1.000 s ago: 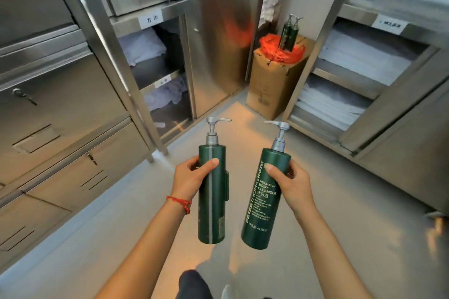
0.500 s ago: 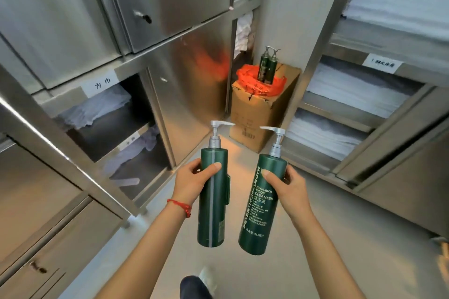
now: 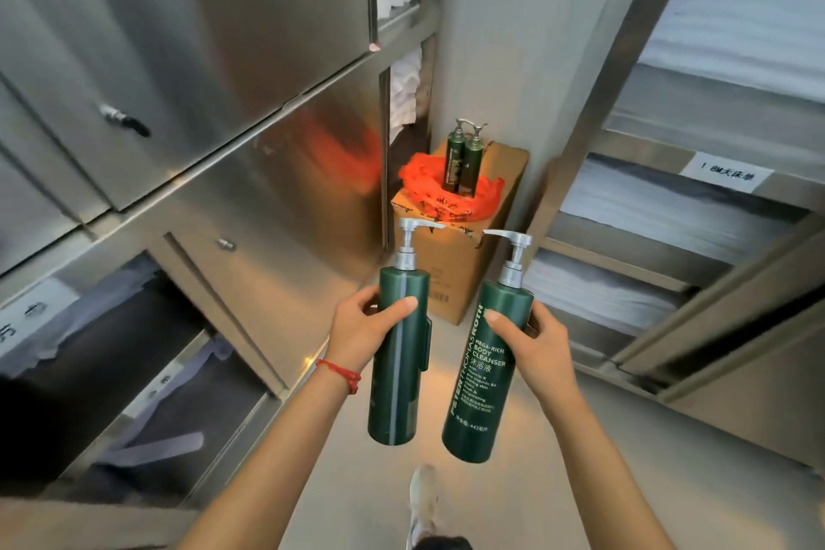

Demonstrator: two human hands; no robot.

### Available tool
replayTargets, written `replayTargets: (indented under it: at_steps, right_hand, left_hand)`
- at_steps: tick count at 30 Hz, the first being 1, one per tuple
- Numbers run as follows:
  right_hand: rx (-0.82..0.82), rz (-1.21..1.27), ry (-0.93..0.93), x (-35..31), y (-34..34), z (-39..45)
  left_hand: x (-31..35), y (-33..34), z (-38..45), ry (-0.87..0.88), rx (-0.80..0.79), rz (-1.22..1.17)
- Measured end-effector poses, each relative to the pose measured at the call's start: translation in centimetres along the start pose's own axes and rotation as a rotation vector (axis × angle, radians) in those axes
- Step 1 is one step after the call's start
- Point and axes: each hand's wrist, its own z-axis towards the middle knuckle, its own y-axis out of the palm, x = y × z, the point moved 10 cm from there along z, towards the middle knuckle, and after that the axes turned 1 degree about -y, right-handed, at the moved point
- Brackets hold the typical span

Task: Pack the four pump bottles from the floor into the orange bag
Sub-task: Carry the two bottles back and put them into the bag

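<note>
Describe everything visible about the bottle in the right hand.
The body cleanser bottle is a tall dark green cylinder, seemingly glossy plastic, with a silver pump head whose nozzle points left. White lettering runs up its side, including "MEGA-RICH BODY CLEANSER". It is held in the air, tilted slightly with its top to the right, gripped near the shoulder by the right hand. Nothing else touches it.

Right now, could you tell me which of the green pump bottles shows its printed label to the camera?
The bottle in the right hand, reading BODY CLEANSER; the left hand's bottle shows a plain side.
</note>
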Motion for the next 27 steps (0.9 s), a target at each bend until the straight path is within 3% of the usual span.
replayTargets:
  at_steps: [13,27]
  right_hand:
    - [0.052,-0.029,0.014,-1.0,0.7,21.0]
    - [0.323,-0.083,0.054,0.1,2.7,40.2]
  left_hand:
    - [3.3,3.5,20.6,-0.019,-0.021,0.016]
    - [5.1,7.6,45.6,0.007,-0.184,0.090]
